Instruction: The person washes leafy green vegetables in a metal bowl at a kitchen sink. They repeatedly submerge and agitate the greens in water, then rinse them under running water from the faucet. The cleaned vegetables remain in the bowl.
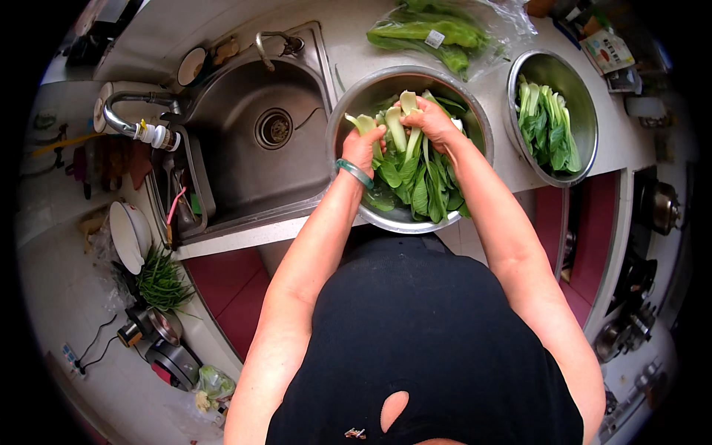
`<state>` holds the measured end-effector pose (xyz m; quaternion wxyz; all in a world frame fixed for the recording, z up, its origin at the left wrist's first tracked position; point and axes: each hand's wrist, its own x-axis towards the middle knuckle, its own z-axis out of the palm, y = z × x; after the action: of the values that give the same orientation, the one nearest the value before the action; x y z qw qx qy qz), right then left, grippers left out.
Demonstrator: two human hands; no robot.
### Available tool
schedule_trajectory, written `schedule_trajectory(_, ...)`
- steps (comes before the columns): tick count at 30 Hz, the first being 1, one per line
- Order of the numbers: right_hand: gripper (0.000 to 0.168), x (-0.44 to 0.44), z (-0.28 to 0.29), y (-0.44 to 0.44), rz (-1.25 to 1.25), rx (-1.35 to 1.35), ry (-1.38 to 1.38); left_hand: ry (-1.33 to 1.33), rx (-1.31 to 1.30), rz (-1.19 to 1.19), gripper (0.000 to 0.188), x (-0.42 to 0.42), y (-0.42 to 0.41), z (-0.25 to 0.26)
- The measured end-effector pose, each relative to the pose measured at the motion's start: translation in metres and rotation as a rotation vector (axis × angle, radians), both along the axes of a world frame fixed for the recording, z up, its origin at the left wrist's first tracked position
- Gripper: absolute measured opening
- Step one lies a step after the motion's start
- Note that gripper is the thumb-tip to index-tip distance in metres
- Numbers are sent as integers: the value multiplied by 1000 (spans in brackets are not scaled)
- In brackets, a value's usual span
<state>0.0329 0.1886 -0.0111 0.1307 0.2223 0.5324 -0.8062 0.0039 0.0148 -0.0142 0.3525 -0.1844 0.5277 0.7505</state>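
Observation:
Directly before me a large stainless steel basin (410,227) stands at the counter's front edge. Leafy greens with pale stalks, like bok choy (424,183), fill much of it. My left hand (361,146), with a green bangle (355,173) at the wrist, grips a pale stalk at the basin's left side. My right hand (431,122) is closed around several stalk ends near the middle, their leaves hanging down into the basin. Farther right, a second steel bowl (584,119) holds more bok choy (548,125), lying with stalks up and leaves toward me.
A stainless sink (222,139) with two faucets lies to the left, a utensil caddy (206,183) at its left side. Behind the basin rests a plastic bag of green peppers (445,33). A white bowl (128,233) and long thin greens (161,281) occupy the left counter.

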Motion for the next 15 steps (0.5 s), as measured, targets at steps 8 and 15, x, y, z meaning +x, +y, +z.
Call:
schedule_trajectory(8, 22, -1, 9, -18, -45, 70, 76, 123, 48, -60, 28, -1, 9, 6)
schedule_trajectory(15, 16, -6, 3, -27, -176, 201, -33, 174, -60, -97, 24, -3, 9, 5)
